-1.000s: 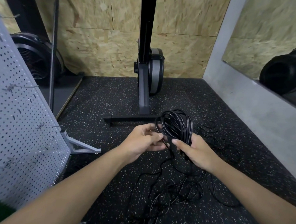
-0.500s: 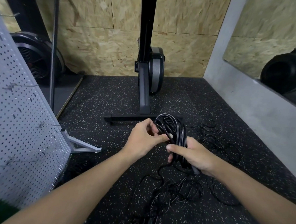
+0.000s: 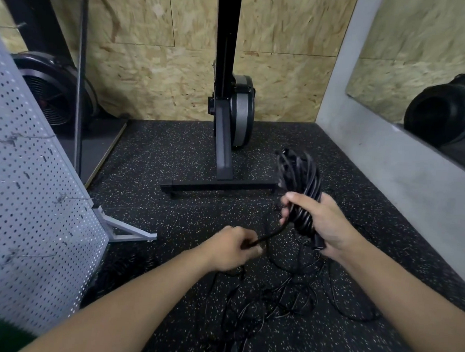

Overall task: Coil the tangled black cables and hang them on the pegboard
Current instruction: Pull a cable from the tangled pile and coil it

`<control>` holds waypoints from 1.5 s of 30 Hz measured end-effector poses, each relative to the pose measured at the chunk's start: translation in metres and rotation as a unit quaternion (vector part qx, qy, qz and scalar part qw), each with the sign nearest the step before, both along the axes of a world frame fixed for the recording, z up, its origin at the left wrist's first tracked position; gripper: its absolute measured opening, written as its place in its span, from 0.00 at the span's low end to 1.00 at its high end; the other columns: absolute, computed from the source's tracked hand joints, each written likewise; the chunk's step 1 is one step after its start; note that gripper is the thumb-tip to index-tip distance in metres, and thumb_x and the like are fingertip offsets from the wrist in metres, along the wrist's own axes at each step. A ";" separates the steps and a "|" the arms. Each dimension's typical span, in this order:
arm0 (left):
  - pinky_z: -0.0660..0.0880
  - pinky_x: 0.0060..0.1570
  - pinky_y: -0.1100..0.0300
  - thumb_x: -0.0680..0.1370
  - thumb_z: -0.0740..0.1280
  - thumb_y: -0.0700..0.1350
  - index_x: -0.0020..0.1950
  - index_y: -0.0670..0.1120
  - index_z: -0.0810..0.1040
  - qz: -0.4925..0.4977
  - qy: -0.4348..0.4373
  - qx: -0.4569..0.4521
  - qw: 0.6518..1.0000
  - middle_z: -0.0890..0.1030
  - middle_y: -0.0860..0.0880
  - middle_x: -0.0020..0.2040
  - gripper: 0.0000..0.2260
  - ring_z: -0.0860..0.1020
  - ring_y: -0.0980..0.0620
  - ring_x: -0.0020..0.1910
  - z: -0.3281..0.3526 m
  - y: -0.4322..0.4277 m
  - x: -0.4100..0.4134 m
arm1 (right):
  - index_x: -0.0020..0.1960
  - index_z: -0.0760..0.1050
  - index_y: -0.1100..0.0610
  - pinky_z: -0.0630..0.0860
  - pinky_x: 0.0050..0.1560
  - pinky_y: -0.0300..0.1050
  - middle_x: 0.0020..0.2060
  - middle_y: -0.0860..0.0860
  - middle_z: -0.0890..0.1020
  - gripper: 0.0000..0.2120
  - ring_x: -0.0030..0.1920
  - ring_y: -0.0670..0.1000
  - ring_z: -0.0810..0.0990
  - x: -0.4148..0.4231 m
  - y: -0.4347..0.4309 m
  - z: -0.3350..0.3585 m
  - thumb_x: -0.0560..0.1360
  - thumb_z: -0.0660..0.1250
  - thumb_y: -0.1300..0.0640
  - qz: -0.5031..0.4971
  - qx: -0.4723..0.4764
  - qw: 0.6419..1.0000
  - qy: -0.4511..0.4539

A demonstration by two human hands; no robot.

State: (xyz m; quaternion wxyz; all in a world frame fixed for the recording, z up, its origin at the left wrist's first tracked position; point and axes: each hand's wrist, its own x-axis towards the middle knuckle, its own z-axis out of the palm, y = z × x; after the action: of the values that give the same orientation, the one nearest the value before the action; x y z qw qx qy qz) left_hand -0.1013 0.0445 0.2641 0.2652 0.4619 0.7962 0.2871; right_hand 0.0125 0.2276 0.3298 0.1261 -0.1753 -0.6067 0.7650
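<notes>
**Head view.** The coil (image 3: 297, 176) of black cable is held above the floor, well to the right of the pegboard (image 3: 31, 192). The right hand (image 3: 324, 226) holds its lower part, with the grip closed round the bundled turns. The left hand (image 3: 230, 249) is lower and nearer the pegboard. Its grip is closed on a loose strand (image 3: 272, 235) that runs straight from the coil into the fist. The tangled cables (image 3: 287, 299) lie on the floor below both hands, right of the pegboard.

**Step in hand (judged):** binding the coil with the loose strand.
- Hold the strand under light tension.
- Pass it round the coil close above the right hand.
- Lay each turn beside the last.
- Do not slacken the right grip, or the turns may spring apart.
- Leave the upper loop free for a hook (image 3: 71, 197).

**Orientation.** The coil is a narrow oval. Its long axis stands nearly upright, leaning slightly toward the pegboard. The closed loop end points up and away from the person.
</notes>
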 end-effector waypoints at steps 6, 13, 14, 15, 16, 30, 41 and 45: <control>0.68 0.30 0.69 0.85 0.63 0.55 0.47 0.46 0.80 -0.006 0.024 -0.013 1.000 0.82 0.53 0.35 0.15 0.75 0.63 0.28 0.015 -0.007 -0.004 | 0.53 0.78 0.62 0.84 0.42 0.53 0.38 0.58 0.82 0.07 0.34 0.52 0.83 0.004 0.031 -0.009 0.82 0.70 0.58 -0.156 0.205 0.962 -0.094; 0.76 0.46 0.63 0.82 0.69 0.53 0.54 0.49 0.84 -0.041 0.227 0.160 0.960 0.80 0.56 0.46 0.09 0.77 0.60 0.43 0.045 0.005 0.008 | 0.50 0.77 0.48 0.83 0.48 0.54 0.35 0.51 0.85 0.07 0.35 0.51 0.85 0.008 0.031 -0.021 0.81 0.69 0.45 -0.009 0.443 0.866 -0.230; 0.75 0.45 0.64 0.81 0.71 0.53 0.53 0.48 0.84 -0.029 0.232 0.202 0.951 0.80 0.56 0.46 0.08 0.76 0.60 0.42 0.048 0.004 0.005 | 0.51 0.77 0.48 0.84 0.45 0.54 0.36 0.51 0.85 0.07 0.34 0.51 0.85 0.008 0.026 -0.021 0.81 0.68 0.45 0.029 0.443 0.866 -0.231; 0.74 0.44 0.66 0.79 0.74 0.52 0.52 0.48 0.84 -0.017 0.233 0.236 0.943 0.80 0.57 0.45 0.08 0.76 0.61 0.42 0.049 0.003 0.003 | 0.52 0.77 0.48 0.84 0.42 0.54 0.37 0.51 0.85 0.07 0.34 0.52 0.85 0.008 0.021 -0.021 0.81 0.68 0.45 0.062 0.432 0.870 -0.230; 0.73 0.44 0.66 0.78 0.76 0.51 0.51 0.48 0.83 -0.007 0.231 0.258 0.938 0.79 0.56 0.45 0.09 0.76 0.60 0.42 0.050 0.003 0.002 | 0.52 0.76 0.48 0.82 0.40 0.55 0.38 0.52 0.84 0.06 0.35 0.53 0.84 0.008 0.016 -0.022 0.81 0.67 0.46 0.088 0.414 0.876 -0.231; 0.76 0.45 0.60 0.67 0.82 0.58 0.48 0.49 0.83 0.071 0.174 0.280 0.941 0.78 0.53 0.44 0.19 0.77 0.55 0.44 0.043 -0.005 -0.023 | 0.60 0.75 0.42 0.73 0.45 0.34 0.39 0.34 0.82 0.09 0.40 0.36 0.79 0.010 -0.012 -0.017 0.81 0.70 0.47 0.320 0.373 0.854 -0.172; 0.72 0.68 0.52 0.85 0.57 0.63 0.54 0.52 0.86 0.165 -0.104 0.175 0.965 0.87 0.55 0.53 0.21 0.82 0.58 0.58 0.028 -0.026 -0.040 | 0.52 0.74 0.63 0.77 0.36 0.40 0.36 0.53 0.77 0.11 0.33 0.47 0.78 0.010 0.005 -0.008 0.83 0.67 0.54 0.221 0.376 0.887 -0.154; 0.77 0.50 0.55 0.83 0.67 0.56 0.49 0.52 0.84 0.138 -0.047 0.139 0.979 0.84 0.58 0.43 0.10 0.80 0.61 0.41 0.026 -0.025 -0.040 | 0.45 0.73 0.60 0.77 0.35 0.45 0.35 0.56 0.79 0.12 0.32 0.50 0.79 0.011 0.011 -0.010 0.82 0.68 0.54 0.143 0.339 0.920 -0.136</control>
State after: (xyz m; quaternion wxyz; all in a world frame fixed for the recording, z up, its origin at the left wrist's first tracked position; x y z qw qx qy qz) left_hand -0.1411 0.0196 0.2903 0.1929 0.3664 0.7910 0.4503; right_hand 0.0231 0.2382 0.3198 -0.0171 -0.1359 -0.8596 0.4922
